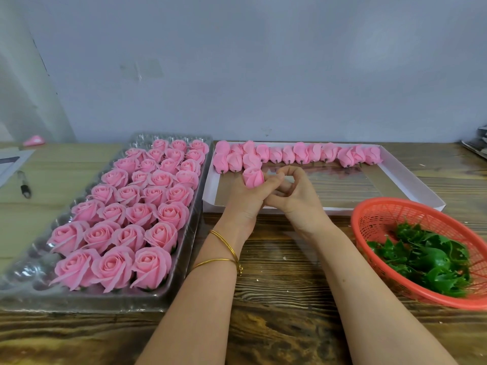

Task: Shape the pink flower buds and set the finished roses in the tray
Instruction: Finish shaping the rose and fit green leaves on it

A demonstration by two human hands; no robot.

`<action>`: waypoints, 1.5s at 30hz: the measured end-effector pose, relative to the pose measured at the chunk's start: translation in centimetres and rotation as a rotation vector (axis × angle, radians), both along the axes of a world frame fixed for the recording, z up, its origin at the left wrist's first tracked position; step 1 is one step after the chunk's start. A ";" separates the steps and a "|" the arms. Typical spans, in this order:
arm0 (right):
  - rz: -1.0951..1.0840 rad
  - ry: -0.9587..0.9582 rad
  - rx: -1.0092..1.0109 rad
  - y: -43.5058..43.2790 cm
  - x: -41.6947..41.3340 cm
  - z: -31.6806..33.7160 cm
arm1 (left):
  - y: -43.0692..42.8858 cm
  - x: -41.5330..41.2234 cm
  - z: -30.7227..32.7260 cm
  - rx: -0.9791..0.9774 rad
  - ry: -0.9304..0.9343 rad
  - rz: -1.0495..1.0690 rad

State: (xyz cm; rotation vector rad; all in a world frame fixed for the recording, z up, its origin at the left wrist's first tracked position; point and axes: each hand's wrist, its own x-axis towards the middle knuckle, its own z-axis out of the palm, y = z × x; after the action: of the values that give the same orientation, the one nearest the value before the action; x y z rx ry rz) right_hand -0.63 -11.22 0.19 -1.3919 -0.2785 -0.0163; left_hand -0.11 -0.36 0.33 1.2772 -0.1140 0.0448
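My left hand (245, 204) grips a closed pink bud (253, 177) over the near left corner of the white box (413, 180). My right hand (295, 198) lies against it, fingers curled, index and thumb forming a loop at the left fingertips; I see nothing held in it. Several more closed buds (300, 154) line the box's far edge. To the left, the clear plastic tray (184, 262) holds several rows of opened pink roses (126, 212), with bare cells along its left and far sides.
A red mesh basket (369, 209) with green leaf cups (427, 262) stands at the right, close to my right forearm. A pen (25, 187) and paper lie at the far left, beside a small pink item (34, 140). A wall closes off the back of the wooden table.
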 end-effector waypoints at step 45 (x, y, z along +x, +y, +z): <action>-0.113 -0.093 -0.042 0.5 -1.1 1.7 | -1.5 -0.1 -1.5 0.631 -0.263 0.153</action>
State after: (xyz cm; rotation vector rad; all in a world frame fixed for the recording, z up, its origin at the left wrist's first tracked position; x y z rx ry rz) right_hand -1.72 -10.70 1.90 -1.4494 -0.2784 -0.1700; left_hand -0.21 -1.82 -1.16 1.9052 -0.2717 0.3299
